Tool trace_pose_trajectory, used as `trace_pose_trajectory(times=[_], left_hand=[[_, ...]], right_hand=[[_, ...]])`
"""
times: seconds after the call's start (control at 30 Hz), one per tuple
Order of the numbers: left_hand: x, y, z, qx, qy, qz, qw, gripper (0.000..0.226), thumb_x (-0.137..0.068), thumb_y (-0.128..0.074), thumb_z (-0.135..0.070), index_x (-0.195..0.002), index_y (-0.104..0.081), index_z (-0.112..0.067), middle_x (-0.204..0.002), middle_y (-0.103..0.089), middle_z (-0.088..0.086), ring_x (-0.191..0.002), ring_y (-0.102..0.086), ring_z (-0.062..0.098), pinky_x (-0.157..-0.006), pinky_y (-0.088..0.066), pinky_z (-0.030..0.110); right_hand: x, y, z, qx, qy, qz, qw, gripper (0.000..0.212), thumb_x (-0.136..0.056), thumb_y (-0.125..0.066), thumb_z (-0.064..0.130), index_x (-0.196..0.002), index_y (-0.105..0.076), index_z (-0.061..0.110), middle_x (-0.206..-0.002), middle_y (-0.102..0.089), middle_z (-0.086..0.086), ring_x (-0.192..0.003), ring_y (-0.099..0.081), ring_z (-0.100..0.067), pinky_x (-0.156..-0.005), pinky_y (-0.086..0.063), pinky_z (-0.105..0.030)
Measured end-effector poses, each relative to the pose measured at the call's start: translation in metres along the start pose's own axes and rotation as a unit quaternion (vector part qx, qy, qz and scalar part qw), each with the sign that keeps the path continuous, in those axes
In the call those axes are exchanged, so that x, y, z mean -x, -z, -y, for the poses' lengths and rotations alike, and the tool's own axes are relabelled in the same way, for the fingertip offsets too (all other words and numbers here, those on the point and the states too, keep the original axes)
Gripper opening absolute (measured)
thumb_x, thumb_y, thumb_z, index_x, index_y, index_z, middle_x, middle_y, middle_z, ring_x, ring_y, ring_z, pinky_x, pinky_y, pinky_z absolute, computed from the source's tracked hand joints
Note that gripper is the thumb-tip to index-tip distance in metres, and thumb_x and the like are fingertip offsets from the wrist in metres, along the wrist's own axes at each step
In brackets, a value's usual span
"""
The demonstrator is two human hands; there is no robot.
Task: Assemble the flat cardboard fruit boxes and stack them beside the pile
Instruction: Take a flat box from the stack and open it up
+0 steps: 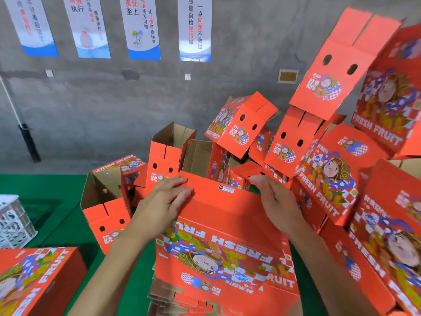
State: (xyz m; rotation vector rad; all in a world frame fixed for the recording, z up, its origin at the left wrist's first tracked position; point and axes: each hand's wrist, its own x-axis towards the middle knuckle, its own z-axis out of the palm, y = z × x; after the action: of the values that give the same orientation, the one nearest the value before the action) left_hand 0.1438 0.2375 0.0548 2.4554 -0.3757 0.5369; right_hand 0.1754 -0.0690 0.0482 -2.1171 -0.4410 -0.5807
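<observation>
An orange "FRESH FRUIT" cardboard box [225, 242] lies in front of me on a stack of flat box blanks [168, 295]. My left hand [166, 201] rests with straight fingers on the box's far flap near its left corner. My right hand [278, 201] lies flat on the same flap toward its right end. Beyond them rises a heap of assembled orange boxes [241, 128], several tipped at angles with their flaps open.
More printed boxes [330, 179] pile up high on the right. An open box [107, 215] stands left of the work spot, another box [38, 279] at bottom left. A white lattice crate [11, 222] sits on the green floor [45, 185]. A grey wall with posters [141, 28] is behind.
</observation>
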Motion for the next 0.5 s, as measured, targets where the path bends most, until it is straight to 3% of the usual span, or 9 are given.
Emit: trace_pose_trajectory(times=[0.07,0.13,0.2,0.3,0.37,0.43,0.5], left_hand=[[0.0,0.006,0.011,0.008,0.021,0.0,1.0,0.034,-0.106,-0.049,-0.039,-0.129,-0.073,-0.033,-0.152,-0.051,-0.013,-0.145,-0.038,0.008,-0.121,-0.028,0.03],[0.0,0.012,0.025,0.038,0.039,0.001,0.999,0.03,-0.107,-0.052,-0.034,-0.128,-0.074,-0.03,-0.153,-0.05,-0.01,-0.144,-0.041,0.008,-0.121,-0.029,0.031],[0.001,0.019,0.039,0.091,0.056,0.0,0.994,0.027,-0.106,-0.056,-0.028,-0.124,-0.076,-0.029,-0.151,-0.052,-0.01,-0.14,-0.045,0.003,-0.118,-0.032,0.027],[0.001,0.031,0.06,0.133,0.088,-0.01,0.987,0.024,-0.103,-0.061,-0.015,-0.12,-0.076,-0.022,-0.147,-0.058,0.0,-0.141,-0.045,0.006,-0.123,-0.03,0.034],[0.002,0.043,0.073,0.144,0.109,-0.012,0.983,0.024,-0.102,-0.062,-0.011,-0.123,-0.075,-0.016,-0.146,-0.058,0.004,-0.143,-0.043,0.009,-0.126,-0.028,0.037],[0.006,0.053,0.083,0.146,0.117,-0.013,0.982,0.025,-0.102,-0.063,-0.01,-0.124,-0.074,-0.014,-0.144,-0.059,0.003,-0.144,-0.043,0.009,-0.125,-0.028,0.036],[0.015,0.06,0.093,0.147,0.125,-0.02,0.981,0.025,-0.101,-0.064,-0.009,-0.123,-0.075,-0.015,-0.141,-0.059,0.0,-0.142,-0.045,0.01,-0.123,-0.03,0.034]], right_hand=[[0.011,0.001,-0.009,0.023,-0.048,-0.098,0.994,0.052,-0.108,-0.04,0.047,-0.085,-0.064,0.007,-0.078,-0.068,-0.009,-0.078,-0.065,-0.02,-0.071,-0.051,-0.047],[0.025,-0.002,-0.009,-0.037,-0.162,-0.041,0.985,0.073,-0.098,-0.033,0.073,-0.075,-0.063,0.011,-0.067,-0.069,0.003,-0.065,-0.065,-0.008,-0.066,-0.046,-0.035],[0.033,-0.008,-0.01,-0.144,-0.284,0.034,0.947,0.087,-0.09,-0.036,0.086,-0.094,-0.074,0.008,-0.086,-0.078,-0.002,-0.08,-0.075,-0.016,-0.079,-0.055,-0.036],[0.036,-0.012,-0.002,-0.221,-0.34,0.024,0.914,0.063,-0.097,-0.051,0.068,-0.107,-0.07,0.009,-0.089,-0.078,-0.01,-0.081,-0.078,-0.03,-0.078,-0.063,-0.042],[0.041,-0.018,0.01,-0.186,-0.352,0.093,0.913,0.045,-0.098,-0.062,0.053,-0.114,-0.067,0.011,-0.095,-0.077,-0.013,-0.086,-0.078,-0.033,-0.085,-0.063,-0.05],[0.049,-0.023,0.023,-0.173,-0.354,0.152,0.906,0.031,-0.1,-0.066,0.038,-0.118,-0.066,0.012,-0.093,-0.078,-0.016,-0.08,-0.077,-0.034,-0.079,-0.065,-0.05],[0.05,-0.023,0.036,-0.172,-0.342,0.165,0.909,0.023,-0.102,-0.064,0.034,-0.117,-0.068,0.017,-0.092,-0.077,-0.018,-0.071,-0.075,-0.032,-0.073,-0.066,-0.048]])
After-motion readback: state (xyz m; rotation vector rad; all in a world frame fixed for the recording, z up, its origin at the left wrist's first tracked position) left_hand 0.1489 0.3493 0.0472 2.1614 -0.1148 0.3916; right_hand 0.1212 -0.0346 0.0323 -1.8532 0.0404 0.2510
